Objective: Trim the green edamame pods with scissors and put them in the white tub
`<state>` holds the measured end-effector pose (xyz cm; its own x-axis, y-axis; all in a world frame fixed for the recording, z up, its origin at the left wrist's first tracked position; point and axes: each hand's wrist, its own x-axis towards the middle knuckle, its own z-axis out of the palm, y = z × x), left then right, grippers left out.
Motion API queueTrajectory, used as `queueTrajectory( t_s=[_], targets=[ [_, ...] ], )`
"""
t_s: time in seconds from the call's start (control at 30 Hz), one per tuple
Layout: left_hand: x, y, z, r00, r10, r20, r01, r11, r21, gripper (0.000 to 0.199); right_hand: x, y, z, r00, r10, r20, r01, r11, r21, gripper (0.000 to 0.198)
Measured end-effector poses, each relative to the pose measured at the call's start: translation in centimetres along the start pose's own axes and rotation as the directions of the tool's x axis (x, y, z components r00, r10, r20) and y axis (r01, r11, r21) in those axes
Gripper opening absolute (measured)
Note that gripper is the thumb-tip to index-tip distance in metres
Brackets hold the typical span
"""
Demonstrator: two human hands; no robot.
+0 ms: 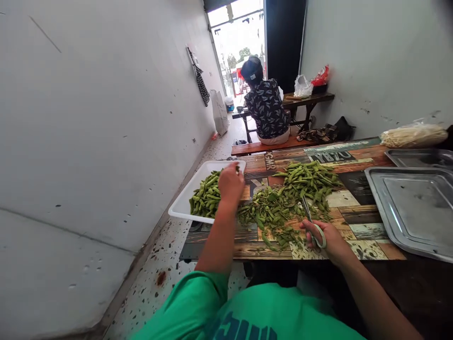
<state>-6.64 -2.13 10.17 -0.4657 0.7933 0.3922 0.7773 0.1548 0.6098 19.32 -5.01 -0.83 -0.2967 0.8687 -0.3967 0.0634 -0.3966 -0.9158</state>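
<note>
My left hand (231,183) is over the right part of a white plastic tray (182,204), which holds a heap of green edamame pods (208,193). Its fingers are smeared by motion, so whether they hold a pod is unclear. In my right hand (327,241) is a pair of scissors (306,210), my fingers in the pale handle loops and the blades pointing away from me over the table. Just beyond the blades lies a larger pile of pods (307,178). Trimmed bits and loose pods (271,210) are scattered between both hands.
Metal trays (414,203) lie at the right of the patterned table (244,248), with a bag of pale sticks (414,136) behind them. A person (266,106) sits facing away on a red-brown bench (244,149). A white wall (88,141) runs along the left.
</note>
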Motion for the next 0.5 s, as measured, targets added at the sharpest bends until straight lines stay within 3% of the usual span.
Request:
queueTrajectory(
  t_s=[0.07, 0.1, 0.13, 0.2, 0.3, 0.4, 0.5],
  targets=[
    [0.9, -0.2, -0.4, 0.995, 0.013, -0.099, 0.011, 0.973, 0.231, 0.049, 0.0, 0.0, 0.0, 1.000, 0.001, -0.011, -0.001, 1.000, 0.013, 0.043],
    [0.9, 0.0, 0.1, 0.995, 0.039, -0.093, -0.011, 0.958, 0.288, 0.051, -0.1, -0.1, 0.0, 1.000, -0.001, -0.015, 0.001, 1.000, 0.011, 0.043],
    [0.8, 0.3, 1.1, 0.996, 0.077, -0.044, -0.060, 0.949, 0.309, 0.049, -0.2, -0.2, 0.1, 1.000, -0.002, -0.016, 0.002, 1.000, 0.008, 0.043],
    [0.3, 1.2, 4.3, 0.969, 0.166, 0.181, -0.213, 0.937, 0.278, 0.037, -0.3, -0.4, 0.2, 1.000, 0.002, -0.019, -0.002, 1.000, -0.001, 0.041],
    [-0.4, 2.5, 10.0, 0.833, 0.173, 0.526, -0.343, 0.907, 0.243, 0.028, -0.6, -0.2, 0.1, 1.000, -0.009, -0.024, 0.008, 1.000, -0.010, 0.040],
    [-0.4, 2.8, 13.9, 0.769, 0.075, 0.635, -0.328, 0.899, 0.290, 0.025, -0.8, 0.4, -0.5, 1.000, -0.010, -0.025, 0.009, 1.000, -0.018, 0.040],
    [0.0, 2.4, 14.8, 0.753, 0.060, 0.655, -0.291, 0.924, 0.250, 0.019, -0.8, 0.9, -1.1, 1.000, -0.013, -0.024, 0.012, 0.999, -0.044, 0.041]
  ],
)
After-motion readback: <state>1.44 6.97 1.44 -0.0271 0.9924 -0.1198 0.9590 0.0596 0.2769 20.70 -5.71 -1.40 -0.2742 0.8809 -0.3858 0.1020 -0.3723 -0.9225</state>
